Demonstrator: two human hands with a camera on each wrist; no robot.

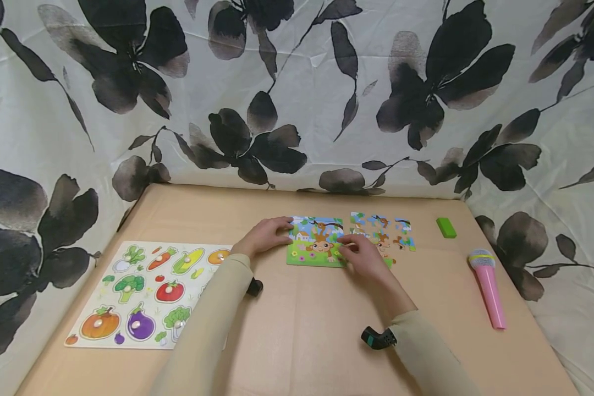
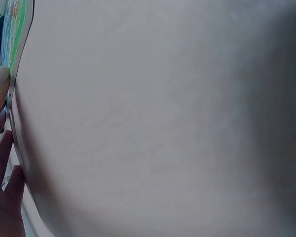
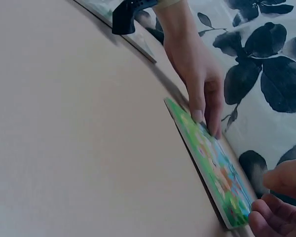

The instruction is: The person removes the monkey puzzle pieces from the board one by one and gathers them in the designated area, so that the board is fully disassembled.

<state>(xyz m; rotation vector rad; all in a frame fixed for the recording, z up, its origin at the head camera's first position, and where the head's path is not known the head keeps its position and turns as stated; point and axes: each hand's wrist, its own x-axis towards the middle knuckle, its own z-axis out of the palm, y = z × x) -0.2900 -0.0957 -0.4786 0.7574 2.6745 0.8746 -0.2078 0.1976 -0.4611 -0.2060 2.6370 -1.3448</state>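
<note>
A small square picture puzzle board, showing a monkey on green grass under a blue sky, lies between my hands near the table's far side. My left hand holds its left edge. In the right wrist view, the thumb of that left hand is over the board's face. On the opposite side, my right hand has its thumb and fingers curled at the board's right edge. The right wrist view shows its fingertips at the board's corner. Loose puzzle pieces with matching scenery lie just beyond the right hand, which partly covers them.
A white vegetable puzzle board lies at the left, partly under the left sleeve. At the right are a green block and a pink toy microphone. Flowered cloth hangs behind the tan table.
</note>
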